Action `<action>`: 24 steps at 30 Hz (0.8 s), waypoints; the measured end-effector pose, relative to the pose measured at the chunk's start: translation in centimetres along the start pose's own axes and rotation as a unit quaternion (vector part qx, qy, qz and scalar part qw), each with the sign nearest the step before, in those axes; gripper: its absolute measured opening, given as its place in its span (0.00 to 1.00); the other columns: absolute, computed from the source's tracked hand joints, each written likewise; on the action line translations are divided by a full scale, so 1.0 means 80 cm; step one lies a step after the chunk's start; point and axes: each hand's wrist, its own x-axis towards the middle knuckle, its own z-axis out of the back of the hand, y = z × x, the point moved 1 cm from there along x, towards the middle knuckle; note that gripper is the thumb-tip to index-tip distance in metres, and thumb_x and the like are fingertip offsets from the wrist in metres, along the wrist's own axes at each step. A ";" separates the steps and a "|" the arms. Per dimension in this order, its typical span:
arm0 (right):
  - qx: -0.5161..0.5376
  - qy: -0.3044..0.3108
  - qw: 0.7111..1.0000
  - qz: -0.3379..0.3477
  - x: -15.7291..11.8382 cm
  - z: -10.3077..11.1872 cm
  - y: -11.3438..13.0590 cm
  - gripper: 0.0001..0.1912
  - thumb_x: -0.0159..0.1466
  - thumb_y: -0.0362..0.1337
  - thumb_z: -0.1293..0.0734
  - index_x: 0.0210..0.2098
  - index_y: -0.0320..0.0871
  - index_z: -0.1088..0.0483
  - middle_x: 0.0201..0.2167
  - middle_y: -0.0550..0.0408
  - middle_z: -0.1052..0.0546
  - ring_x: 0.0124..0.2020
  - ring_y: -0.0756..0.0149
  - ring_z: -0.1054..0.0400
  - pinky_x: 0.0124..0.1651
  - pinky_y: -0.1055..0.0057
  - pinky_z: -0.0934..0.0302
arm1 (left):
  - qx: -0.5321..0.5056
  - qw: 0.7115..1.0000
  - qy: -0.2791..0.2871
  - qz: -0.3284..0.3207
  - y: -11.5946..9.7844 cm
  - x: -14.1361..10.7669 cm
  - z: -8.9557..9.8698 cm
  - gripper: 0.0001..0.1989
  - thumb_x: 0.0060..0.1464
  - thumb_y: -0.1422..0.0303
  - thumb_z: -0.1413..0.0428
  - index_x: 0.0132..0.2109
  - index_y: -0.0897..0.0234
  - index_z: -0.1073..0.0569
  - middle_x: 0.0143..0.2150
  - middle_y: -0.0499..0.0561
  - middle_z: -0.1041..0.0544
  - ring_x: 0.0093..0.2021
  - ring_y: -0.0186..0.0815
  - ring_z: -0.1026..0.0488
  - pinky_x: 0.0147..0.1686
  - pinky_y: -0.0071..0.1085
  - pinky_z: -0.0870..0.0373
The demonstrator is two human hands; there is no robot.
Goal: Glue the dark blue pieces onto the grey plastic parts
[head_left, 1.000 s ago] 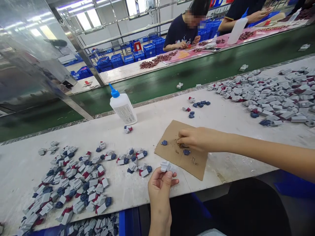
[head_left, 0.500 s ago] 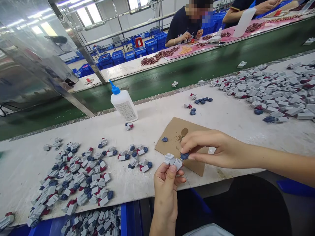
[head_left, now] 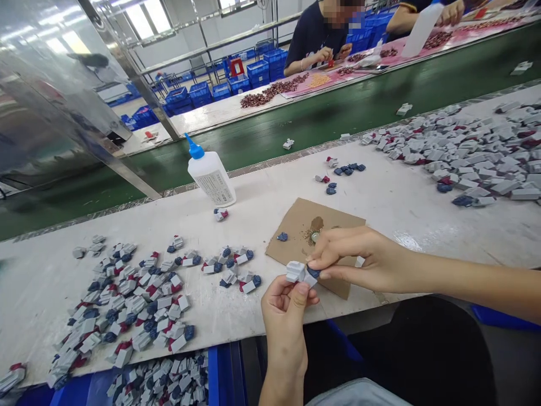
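Observation:
My left hand [head_left: 289, 316] is closed on a light grey plastic part [head_left: 295, 272], near the table's front edge. Pinched between the thumb and fingers of my right hand [head_left: 359, 256] is a small dark blue piece [head_left: 313, 272], which touches the right end of the grey part. Below and behind my right hand lies a brown cardboard sheet [head_left: 285, 220], with a brown stain and a small round metallic item [head_left: 315, 237] on it. Another dark blue piece [head_left: 282, 237] rests on the cardboard's left side.
A white glue bottle [head_left: 213, 183] with a blue cap stands behind. Assembled parts [head_left: 147, 307] are heaped at left, grey parts [head_left: 477, 152] at right. Beyond the green conveyor [head_left: 262, 144] a person [head_left: 310, 39] works. A blue bin [head_left: 213, 375] sits below the table.
The dark blue piece has come down against the grey part's right end. My right hand has moved slightly left, uncovering the round metallic item. Small parts on the conveyor have shifted left.

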 end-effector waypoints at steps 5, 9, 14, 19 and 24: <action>0.004 -0.024 1.000 0.002 0.003 -0.015 -0.004 0.06 0.59 0.31 0.36 0.35 0.41 0.28 0.30 0.51 0.25 0.33 0.70 0.31 0.34 0.75 0.36 | 0.028 1.000 0.011 0.010 0.003 0.006 0.007 0.12 0.36 0.63 0.36 0.27 0.67 0.26 0.21 0.47 0.30 0.21 0.26 0.34 0.23 0.22 0.34; -0.019 0.032 0.998 0.047 0.018 -0.011 -0.014 0.10 0.60 0.34 0.37 0.40 0.41 0.29 0.39 0.49 0.26 0.40 0.68 0.32 0.42 0.73 0.36 | 0.208 0.973 -0.028 -0.092 -0.020 0.019 0.038 0.11 0.39 0.62 0.39 0.30 0.64 0.27 0.25 0.49 0.28 0.22 0.30 0.33 0.24 0.26 0.34; -0.178 -0.121 0.968 -0.126 0.045 0.050 -0.095 0.16 0.61 0.42 0.40 0.45 0.42 0.32 0.44 0.50 0.28 0.40 0.65 0.32 0.39 0.71 0.35 | 0.580 0.704 -0.172 -0.372 -0.072 0.057 0.114 0.12 0.44 0.61 0.44 0.35 0.63 0.28 0.40 0.57 0.26 0.39 0.44 0.32 0.44 0.41 0.38; -0.333 -0.161 0.888 -0.272 0.120 0.122 -0.192 0.16 0.61 0.42 0.41 0.43 0.41 0.31 0.42 0.50 0.27 0.39 0.63 0.32 0.39 0.68 0.36 | 0.617 0.608 -0.197 -0.459 -0.070 0.104 0.154 0.23 0.49 0.64 0.50 0.52 0.70 0.35 0.54 0.67 0.35 0.56 0.51 0.42 0.55 0.49 0.51; -0.359 -0.156 0.893 -0.222 0.263 0.103 -0.226 0.17 0.61 0.42 0.38 0.47 0.40 0.36 0.46 0.48 0.32 0.44 0.62 0.35 0.43 0.60 0.38 | 0.455 0.744 -0.223 -0.436 -0.043 0.102 0.139 0.19 0.45 0.65 0.46 0.46 0.64 0.27 0.51 0.63 0.30 0.58 0.51 0.42 0.59 0.44 0.55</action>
